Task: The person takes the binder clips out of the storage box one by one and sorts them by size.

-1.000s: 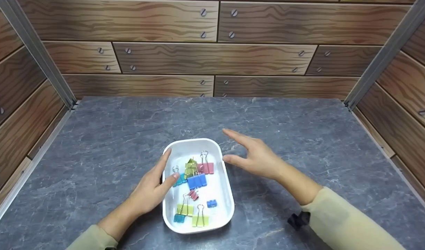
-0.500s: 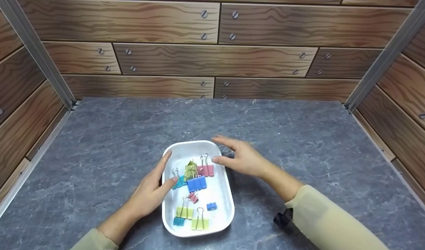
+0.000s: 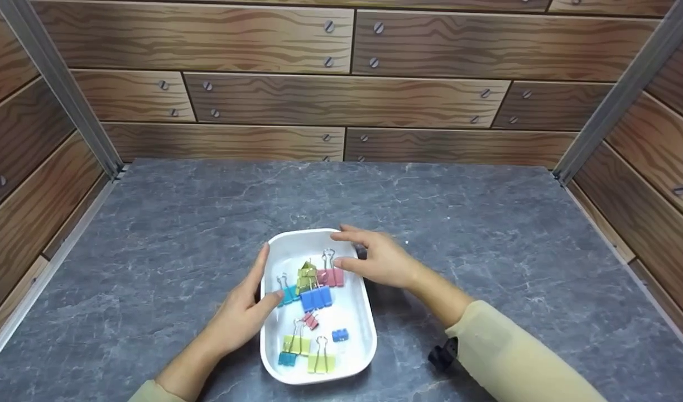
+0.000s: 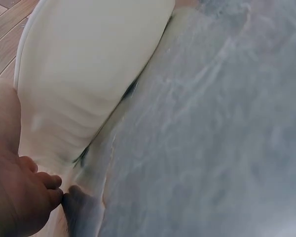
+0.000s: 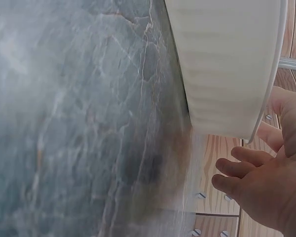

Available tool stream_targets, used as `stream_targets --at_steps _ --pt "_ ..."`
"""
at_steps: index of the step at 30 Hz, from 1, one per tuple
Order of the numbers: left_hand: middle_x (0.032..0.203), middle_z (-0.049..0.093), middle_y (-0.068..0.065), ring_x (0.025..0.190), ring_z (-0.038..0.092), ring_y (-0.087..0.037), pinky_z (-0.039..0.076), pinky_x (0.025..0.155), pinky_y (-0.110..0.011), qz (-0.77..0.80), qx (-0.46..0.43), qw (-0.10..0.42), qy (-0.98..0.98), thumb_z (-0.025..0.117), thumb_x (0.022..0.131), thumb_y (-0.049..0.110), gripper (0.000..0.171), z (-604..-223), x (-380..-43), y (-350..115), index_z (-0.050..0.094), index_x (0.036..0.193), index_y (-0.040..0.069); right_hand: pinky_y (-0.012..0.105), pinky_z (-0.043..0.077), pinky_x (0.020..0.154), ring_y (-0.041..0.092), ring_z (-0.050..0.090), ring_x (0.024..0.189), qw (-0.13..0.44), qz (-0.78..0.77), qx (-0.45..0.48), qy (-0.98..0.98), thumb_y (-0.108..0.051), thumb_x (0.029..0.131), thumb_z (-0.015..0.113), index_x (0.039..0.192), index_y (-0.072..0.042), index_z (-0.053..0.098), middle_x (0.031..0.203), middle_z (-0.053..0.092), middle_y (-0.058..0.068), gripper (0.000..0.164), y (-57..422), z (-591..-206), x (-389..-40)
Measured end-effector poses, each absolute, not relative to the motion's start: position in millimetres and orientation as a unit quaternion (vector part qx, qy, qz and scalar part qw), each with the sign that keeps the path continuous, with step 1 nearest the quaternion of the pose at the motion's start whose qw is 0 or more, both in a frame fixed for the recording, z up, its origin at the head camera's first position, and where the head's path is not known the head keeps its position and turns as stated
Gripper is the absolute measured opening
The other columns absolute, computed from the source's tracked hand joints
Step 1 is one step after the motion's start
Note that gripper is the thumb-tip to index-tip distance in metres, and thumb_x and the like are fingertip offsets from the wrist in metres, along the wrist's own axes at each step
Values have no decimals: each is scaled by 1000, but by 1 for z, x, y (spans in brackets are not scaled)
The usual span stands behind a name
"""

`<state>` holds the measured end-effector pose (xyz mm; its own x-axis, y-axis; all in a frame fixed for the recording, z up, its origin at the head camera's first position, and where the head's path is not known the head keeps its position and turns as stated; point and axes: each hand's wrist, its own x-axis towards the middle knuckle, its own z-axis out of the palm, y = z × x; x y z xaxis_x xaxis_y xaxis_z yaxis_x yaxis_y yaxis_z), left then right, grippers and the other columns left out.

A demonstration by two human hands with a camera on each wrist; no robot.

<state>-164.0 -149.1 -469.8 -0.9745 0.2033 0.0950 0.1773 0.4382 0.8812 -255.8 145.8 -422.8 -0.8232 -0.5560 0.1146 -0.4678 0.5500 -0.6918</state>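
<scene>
A white rectangular tray [image 3: 318, 378] with rounded corners lies on the table, holding several binder clips. My left hand [image 3: 238, 315] holds its left side, thumb over the rim, other fingers along the outer wall. At the far right corner, my right hand [image 3: 383, 259] reaches over the rim with thumb and index finger apart; nothing is held between them. Below the thumb is a pink binder clip [image 3: 335, 278]. Nearby are a green clip [image 3: 306, 281], a large blue clip [image 3: 317, 299] and a teal clip [image 3: 289, 296]. Both wrist views show only the tray's outside.
Toward the tray's near end lie a small red clip [image 3: 311, 321], a small blue clip [image 3: 340, 335], two yellow-green clips, one of them a yellow-green clip [image 3: 329, 364], and a small teal clip [image 3: 287, 359]. Wood-patterned walls surround the grey marbled table [image 3: 207, 206].
My right hand has moved left from beside the tray to over its far right rim. The left hand stays at the left side, its index finger shifting slightly outward.
</scene>
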Motion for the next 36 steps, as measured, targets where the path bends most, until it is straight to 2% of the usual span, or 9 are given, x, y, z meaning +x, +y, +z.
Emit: stream_targets --at_steps 3,10,18,21,23,27,29,33,36 --pt "174 24 -10 155 32 -30 34 120 -52 519 110 16 847 63 104 22 87 -471 -164 -149 11 173 26 56 32 121 40 45 148 60 -367 -293 881 -36 97 75 146 -10 67 161 48 20 56 144 -425 -257" --pt "174 24 -8 154 33 -29 34 120 -52 524 110 10 845 63 103 22 86 -474 -165 -149 13 173 30 50 34 122 36 47 147 66 -382 -288 876 -28 97 75 136 -8 73 158 51 18 44 138 -431 -259" --pt "174 23 -8 155 30 -29 30 122 -54 516 113 6 849 62 104 22 85 -475 -166 -147 13 173 30 48 37 120 36 51 144 56 -427 -257 865 -18 95 74 117 -9 82 139 68 17 24 132 -439 -260" --pt "174 24 -9 155 31 -30 31 122 -54 518 116 4 847 62 104 21 85 -474 -166 -147 13 173 29 46 47 112 31 60 133 55 -442 -240 863 -17 96 74 109 -11 83 131 73 13 17 129 -440 -259" --pt "174 23 -8 156 30 -30 30 122 -54 519 116 5 847 61 104 21 84 -474 -166 -147 13 173 29 43 55 101 28 66 120 50 -447 -233 862 -17 96 75 105 -11 84 123 76 10 14 128 -440 -259" --pt "175 22 -7 155 31 -29 33 121 -53 523 117 9 844 60 105 22 83 -473 -167 -147 12 173 30 39 60 86 25 67 106 41 -467 -226 854 -18 97 76 98 -10 84 120 76 10 11 128 -440 -258" --pt "174 23 -7 153 35 -28 38 118 -52 526 117 10 843 60 105 23 83 -474 -167 -146 12 172 31 41 59 92 29 67 116 36 -483 -224 846 -18 97 77 97 -9 84 128 74 14 12 128 -439 -258" --pt "174 25 -8 150 40 -27 44 113 -51 529 116 10 840 59 106 24 82 -474 -167 -146 12 172 32 49 48 111 38 59 136 26 -515 -215 829 -16 97 76 96 -7 84 138 68 21 12 128 -437 -259" --pt "174 25 -7 151 39 -27 40 116 -52 531 116 8 839 60 105 23 82 -474 -167 -147 13 172 32 49 48 110 40 60 133 13 -535 -209 819 -15 97 77 96 -3 83 136 68 24 13 127 -433 -259"
